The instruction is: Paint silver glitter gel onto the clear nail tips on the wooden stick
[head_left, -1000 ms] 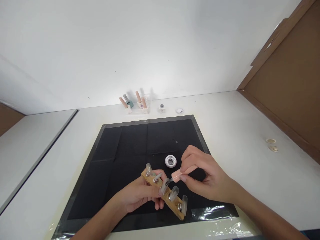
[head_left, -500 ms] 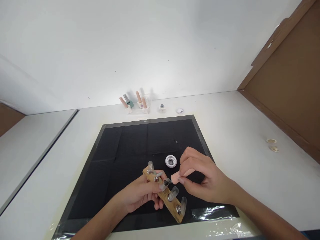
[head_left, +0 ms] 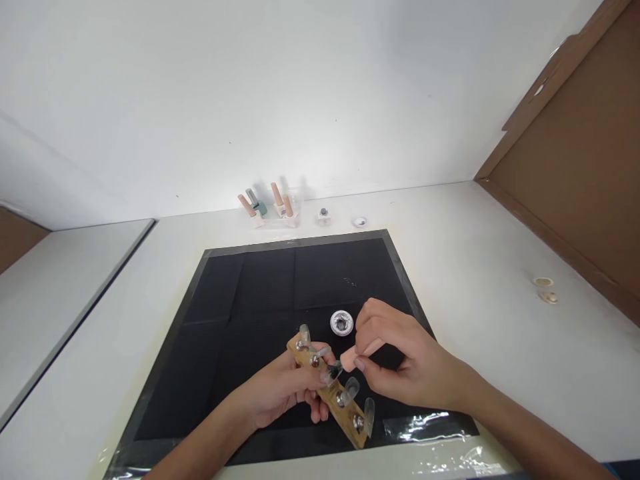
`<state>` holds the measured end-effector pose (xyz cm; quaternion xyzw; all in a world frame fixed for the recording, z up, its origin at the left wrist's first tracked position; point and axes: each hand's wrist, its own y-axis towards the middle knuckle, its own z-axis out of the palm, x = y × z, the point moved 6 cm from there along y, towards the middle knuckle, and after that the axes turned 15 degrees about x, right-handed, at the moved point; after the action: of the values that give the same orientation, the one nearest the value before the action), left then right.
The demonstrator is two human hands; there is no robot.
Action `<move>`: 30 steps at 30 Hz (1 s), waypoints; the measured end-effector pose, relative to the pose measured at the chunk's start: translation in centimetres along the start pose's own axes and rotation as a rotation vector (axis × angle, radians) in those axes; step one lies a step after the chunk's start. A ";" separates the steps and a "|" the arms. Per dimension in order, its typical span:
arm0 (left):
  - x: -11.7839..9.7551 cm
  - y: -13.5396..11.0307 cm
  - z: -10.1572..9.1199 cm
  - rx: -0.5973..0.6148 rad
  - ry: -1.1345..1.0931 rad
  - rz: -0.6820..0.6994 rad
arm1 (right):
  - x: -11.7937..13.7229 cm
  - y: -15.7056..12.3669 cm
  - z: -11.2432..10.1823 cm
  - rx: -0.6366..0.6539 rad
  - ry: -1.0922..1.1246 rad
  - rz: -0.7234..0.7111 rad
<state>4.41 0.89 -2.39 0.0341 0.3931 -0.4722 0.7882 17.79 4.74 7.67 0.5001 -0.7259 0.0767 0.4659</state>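
Observation:
My left hand (head_left: 287, 387) is wrapped round a wooden nail tip stand (head_left: 345, 417), a narrow bar held at a slant over the black mat. Several clear false nails stand up from it on metal balls, one of them a clear nail (head_left: 369, 417) at the near end. Pinched in my right hand (head_left: 400, 353) is a nail polish brush with a pink cap (head_left: 349, 360). Its dark bristles (head_left: 335, 369) touch or lie just over the middle nail, beside my left thumb. Just beyond them a small round pot (head_left: 342, 323) with silvery grey contents sits on the mat.
Several polish bottles (head_left: 281, 205) lean in a clear holder at the back wall. Right of it are a small jar (head_left: 324, 215) and a white lid (head_left: 359, 221). Two small round pieces (head_left: 546, 296) lie far right. Clear tape edges the black mat (head_left: 260, 280); a cardboard panel (head_left: 590, 153) stands right.
The brush has shifted slightly left and down against the middle nail. The stand has moved a touch right and down; both grips are unchanged.

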 end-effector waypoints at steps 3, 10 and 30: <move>0.3 0.0 -0.2 -0.004 -0.001 0.003 | 0.0 0.1 0.0 0.000 0.008 0.011; 0.6 -0.1 -0.5 -0.059 0.016 -0.045 | 0.1 0.3 0.2 0.003 -0.028 0.030; 0.5 0.0 -0.3 -0.086 0.009 -0.022 | -0.5 0.1 0.5 0.032 0.017 0.064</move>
<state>4.35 0.64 -2.94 -0.0018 0.4170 -0.4636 0.7818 17.42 4.82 7.01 0.4832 -0.7364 0.1075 0.4611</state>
